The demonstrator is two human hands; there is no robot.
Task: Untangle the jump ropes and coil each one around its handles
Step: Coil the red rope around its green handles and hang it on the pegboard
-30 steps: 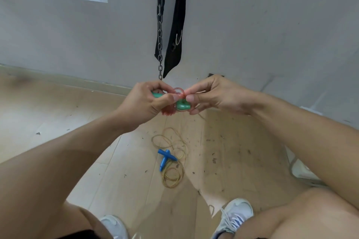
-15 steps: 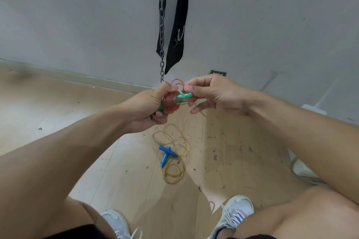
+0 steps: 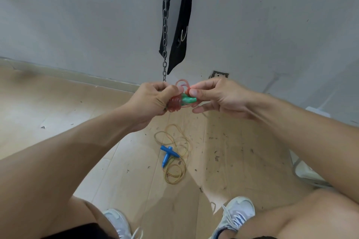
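My left hand (image 3: 150, 102) grips the green handles (image 3: 188, 100) of a jump rope, with the red rope coil (image 3: 173, 104) wound tight around them. My right hand (image 3: 217, 97) pinches the loose end of the red rope (image 3: 188, 90) just above the handles, and a small red loop (image 3: 182, 83) sticks up between my hands. On the floor below lies a second jump rope with blue handles (image 3: 167, 154) crossed over each other and its yellow rope (image 3: 175, 156) spread in loose loops.
A metal chain (image 3: 165, 25) and a black strap (image 3: 181, 19) hang down the grey wall just behind my hands. My two white shoes (image 3: 236, 214) stand on the wooden floor, which is littered with small debris. A white object (image 3: 303, 170) sits at the right.
My hands have risen slightly and my right hand has brought the rope end over the handles. The red coil now shows more fully below my left thumb.
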